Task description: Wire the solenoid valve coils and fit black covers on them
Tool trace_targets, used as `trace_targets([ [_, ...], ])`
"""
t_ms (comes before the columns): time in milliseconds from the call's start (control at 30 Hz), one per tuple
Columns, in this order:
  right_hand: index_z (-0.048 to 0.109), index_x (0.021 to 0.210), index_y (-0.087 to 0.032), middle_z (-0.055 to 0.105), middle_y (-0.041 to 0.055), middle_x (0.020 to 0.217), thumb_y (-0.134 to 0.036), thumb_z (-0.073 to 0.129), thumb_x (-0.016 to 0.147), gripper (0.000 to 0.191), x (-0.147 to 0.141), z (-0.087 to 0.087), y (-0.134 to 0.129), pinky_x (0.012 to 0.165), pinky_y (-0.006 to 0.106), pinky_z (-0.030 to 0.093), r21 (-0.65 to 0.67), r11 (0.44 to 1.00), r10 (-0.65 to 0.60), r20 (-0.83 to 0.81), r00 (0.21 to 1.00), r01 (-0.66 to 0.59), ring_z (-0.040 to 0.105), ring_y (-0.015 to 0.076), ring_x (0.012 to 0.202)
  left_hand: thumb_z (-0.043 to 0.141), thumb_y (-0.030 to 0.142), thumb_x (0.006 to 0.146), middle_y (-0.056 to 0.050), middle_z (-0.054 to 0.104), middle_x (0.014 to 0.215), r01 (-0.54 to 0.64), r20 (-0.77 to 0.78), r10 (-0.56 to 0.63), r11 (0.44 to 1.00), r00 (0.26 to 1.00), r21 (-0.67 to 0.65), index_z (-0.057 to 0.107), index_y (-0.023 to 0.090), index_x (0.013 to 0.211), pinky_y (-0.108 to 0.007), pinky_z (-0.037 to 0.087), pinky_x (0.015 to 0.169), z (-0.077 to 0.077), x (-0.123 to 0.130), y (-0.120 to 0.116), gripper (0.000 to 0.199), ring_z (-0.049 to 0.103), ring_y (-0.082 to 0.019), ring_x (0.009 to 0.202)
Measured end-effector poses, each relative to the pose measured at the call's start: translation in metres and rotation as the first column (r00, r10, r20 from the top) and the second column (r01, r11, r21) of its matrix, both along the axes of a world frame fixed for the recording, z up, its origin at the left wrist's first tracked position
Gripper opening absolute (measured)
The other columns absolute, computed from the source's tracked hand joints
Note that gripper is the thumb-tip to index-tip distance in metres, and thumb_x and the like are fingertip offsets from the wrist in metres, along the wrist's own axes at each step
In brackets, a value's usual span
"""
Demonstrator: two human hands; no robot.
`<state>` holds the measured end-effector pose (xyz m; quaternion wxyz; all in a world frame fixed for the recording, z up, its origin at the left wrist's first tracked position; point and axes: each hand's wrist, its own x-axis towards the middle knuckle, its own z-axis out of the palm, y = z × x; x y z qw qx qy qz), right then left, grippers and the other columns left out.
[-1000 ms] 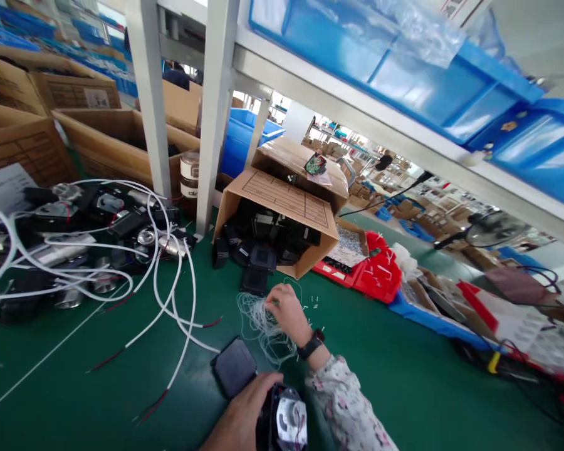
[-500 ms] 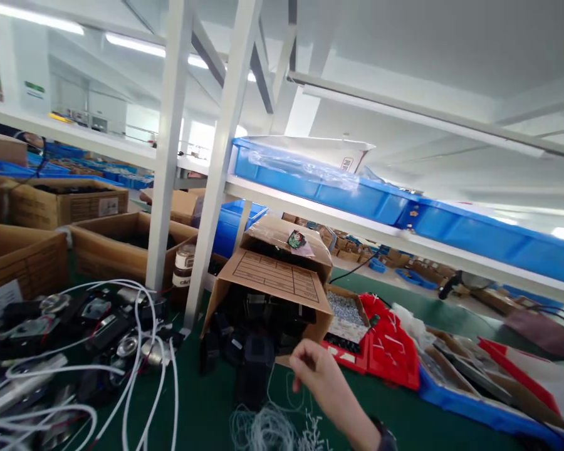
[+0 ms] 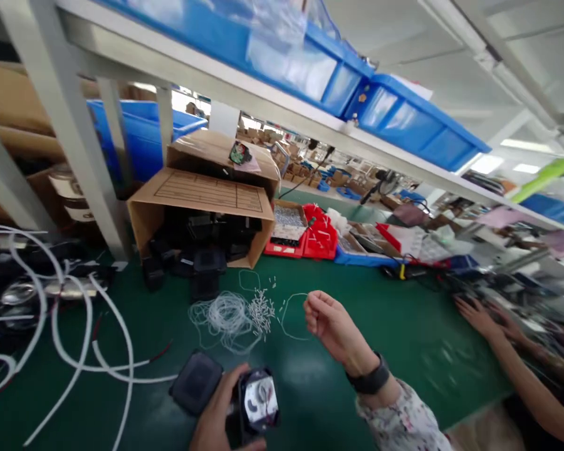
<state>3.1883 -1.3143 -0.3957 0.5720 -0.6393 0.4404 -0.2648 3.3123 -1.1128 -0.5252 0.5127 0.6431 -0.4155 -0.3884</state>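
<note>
My left hand [image 3: 220,413], at the bottom centre, is wrapped round a black device [image 3: 259,401] with a shiny silver inside. A flat black cover [image 3: 196,382] lies against the outer side of that hand. My right hand [image 3: 326,319], with a dark wristband, is pinched on the end of a thin clear string [image 3: 286,332]. The string curves over the green table [image 3: 319,376]. To its left are a tangled coil of clear string [image 3: 223,316] and a pile of small white pieces [image 3: 262,312].
An open cardboard box [image 3: 202,188] of black parts stands at the back. White tubes [image 3: 126,351] curl at the left. Red trays [image 3: 319,232] and a blue tray [image 3: 357,257] stand behind. Another person's hands [image 3: 479,316] are at the right. A shelf [image 3: 263,100] crosses above.
The view has swung right and down. My left hand with the black device has come into view. My right hand now shows right of the white pieces, with the string drawn out.
</note>
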Motion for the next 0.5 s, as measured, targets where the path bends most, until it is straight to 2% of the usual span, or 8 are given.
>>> trace_targets([
  [67, 0.053, 0.084, -0.017, 0.06, 0.0081, 0.085, -0.055, 0.051, 0.076, 0.039, -0.048, -0.03, -0.009, 0.063, 0.033, 0.048, -0.118, 0.98, -0.179, -0.197, 0.964, 0.158, 0.059, 0.0198, 0.076, 0.069, 0.015, 0.052, -0.008, 0.049, 0.131, -0.026, 0.06, 0.025, 1.0, 0.998, 0.009, 0.037, 0.024, 0.126, -0.047, 0.032, 0.107, 0.001, -0.003, 0.003, 0.081, 0.043, -0.032, 0.123],
  [167, 0.055, 0.089, -0.015, 0.059, 0.0174, 0.102, -0.051, 0.06, 0.067, 0.042, -0.122, -0.06, -0.024, 0.082, 0.045, 0.043, -0.289, 0.906, -0.401, -0.351, 0.846, 0.309, 0.052, 0.0321, 0.103, 0.065, 0.018, 0.06, -0.008, 0.05, 0.129, -0.031, 0.088, 0.027, 0.998, 0.996, 0.046, 0.037, 0.023, 0.125, -0.049, 0.033, 0.106, 0.008, -0.005, 0.004, 0.071, 0.046, -0.031, 0.12],
  [233, 0.056, 0.085, -0.014, 0.06, 0.0188, 0.096, -0.048, 0.057, 0.069, 0.038, -0.158, -0.068, -0.032, 0.083, 0.048, 0.04, -0.382, 0.869, -0.466, -0.42, 0.778, 0.315, 0.052, 0.0345, 0.1, 0.064, 0.022, 0.062, -0.009, 0.05, 0.128, -0.041, 0.078, 0.038, 0.998, 0.996, 0.039, 0.038, 0.023, 0.125, -0.05, 0.035, 0.104, 0.01, -0.006, 0.004, 0.068, 0.047, -0.031, 0.118],
  [267, 0.057, 0.082, -0.014, 0.062, 0.017, 0.089, -0.047, 0.054, 0.072, 0.035, -0.169, -0.069, -0.036, 0.081, 0.047, 0.04, -0.406, 0.868, -0.461, -0.447, 0.766, 0.286, 0.055, 0.0331, 0.093, 0.065, 0.024, 0.063, -0.009, 0.051, 0.128, -0.056, 0.069, 0.053, 0.998, 0.996, 0.033, 0.038, 0.023, 0.125, -0.05, 0.035, 0.104, 0.01, -0.007, 0.004, 0.067, 0.047, -0.031, 0.118],
  [367, 0.058, 0.082, -0.016, 0.063, 0.0086, 0.077, -0.038, 0.046, 0.081, 0.026, -0.17, -0.074, -0.046, 0.073, 0.039, 0.044, -0.426, 0.9, -0.323, -0.505, 0.8, 0.094, 0.059, 0.0237, 0.074, 0.067, 0.028, 0.062, -0.01, 0.051, 0.128, -0.096, 0.043, 0.094, 0.995, 0.995, 0.032, 0.039, 0.022, 0.125, -0.051, 0.034, 0.104, 0.007, -0.009, 0.004, 0.069, 0.047, -0.032, 0.118],
  [433, 0.059, 0.088, -0.017, 0.063, 0.0059, 0.085, -0.027, 0.05, 0.081, 0.016, -0.146, -0.077, -0.055, 0.076, 0.034, 0.044, -0.426, 0.899, -0.161, -0.534, 0.83, -0.1, 0.058, 0.0191, 0.079, 0.067, 0.03, 0.061, -0.01, 0.051, 0.129, -0.111, 0.031, 0.109, 0.993, 0.994, 0.041, 0.04, 0.022, 0.126, -0.052, 0.033, 0.104, 0.008, -0.01, 0.004, 0.071, 0.047, -0.033, 0.118],
  [500, 0.061, 0.091, -0.019, 0.061, 0.0042, 0.096, -0.017, 0.061, 0.075, 0.016, -0.113, -0.082, -0.066, 0.083, 0.032, 0.041, -0.419, 0.855, 0.012, -0.571, 0.821, -0.305, 0.054, 0.0176, 0.092, 0.067, 0.032, 0.06, -0.009, 0.051, 0.129, -0.126, 0.023, 0.125, 0.991, 0.992, 0.04, 0.041, 0.022, 0.126, -0.052, 0.032, 0.105, 0.012, -0.01, 0.003, 0.072, 0.047, -0.033, 0.118],
])
